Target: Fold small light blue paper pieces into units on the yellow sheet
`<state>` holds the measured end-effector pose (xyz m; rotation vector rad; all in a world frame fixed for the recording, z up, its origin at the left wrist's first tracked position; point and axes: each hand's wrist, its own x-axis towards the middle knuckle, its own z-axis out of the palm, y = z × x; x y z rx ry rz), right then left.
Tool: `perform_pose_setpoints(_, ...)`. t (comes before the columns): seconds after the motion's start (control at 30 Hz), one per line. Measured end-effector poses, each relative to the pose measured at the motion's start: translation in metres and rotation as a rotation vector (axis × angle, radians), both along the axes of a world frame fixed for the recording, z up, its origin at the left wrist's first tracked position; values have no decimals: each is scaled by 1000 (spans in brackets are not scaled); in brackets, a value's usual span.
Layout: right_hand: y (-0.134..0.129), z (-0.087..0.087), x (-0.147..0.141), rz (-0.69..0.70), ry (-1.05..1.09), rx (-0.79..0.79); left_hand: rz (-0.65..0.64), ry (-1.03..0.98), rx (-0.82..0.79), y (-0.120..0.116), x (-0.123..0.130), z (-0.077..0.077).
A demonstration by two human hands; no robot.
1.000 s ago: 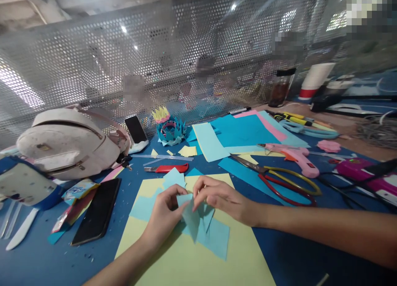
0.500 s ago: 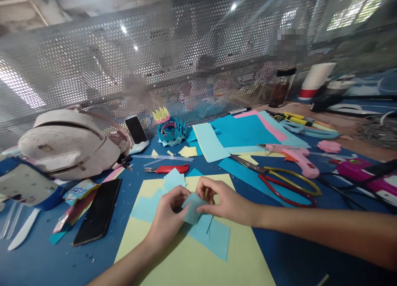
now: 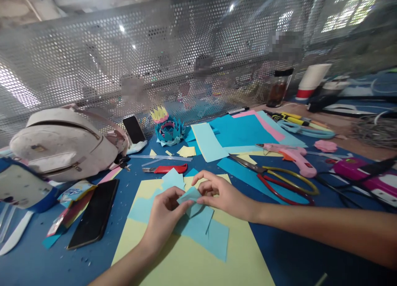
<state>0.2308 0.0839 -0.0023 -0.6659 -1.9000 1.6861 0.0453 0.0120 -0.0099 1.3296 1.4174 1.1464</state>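
Between both hands is a small piece of light blue paper [image 3: 190,195], its upper part bent over. My left hand [image 3: 166,211] pinches its left side, the thumb lying across the front. My right hand [image 3: 223,195] grips its right edge between thumb and fingers; some fingertips are hidden behind the paper. Just below lie larger light blue paper pieces [image 3: 214,238], one with a slit. They rest on a pale yellow sheet [image 3: 182,269]. More light blue scraps [image 3: 141,208] lie to the left of my left hand.
Beyond the sheet are a red box cutter [image 3: 170,169], scissors [image 3: 279,179] with red and yellow handles, and a pink glue gun [image 3: 291,155]. A black phone [image 3: 94,215] and a backpack [image 3: 62,141] stand left. A blue paper flower [image 3: 169,131] sits near the perforated metal screen [image 3: 173,50].
The held paper has been turned and flattened, so its bent-over face now shows as a pointed flap. My hands stay in nearly the same place; the view has shifted slightly.
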Motion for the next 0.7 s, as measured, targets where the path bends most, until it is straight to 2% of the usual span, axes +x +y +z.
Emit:
perform_pose_setpoints(0.13,-1,1,0,11,1,-1,84,-14,3,0,-3,-4)
perform_pose_setpoints(0.37,-3,4,-1,-64,-39,4,69,-58,-3,0,-3,0)
perform_pose_setpoints(0.7,-2,4,-1,-101,-40,-5,102,-131,-38,-3,-2,1)
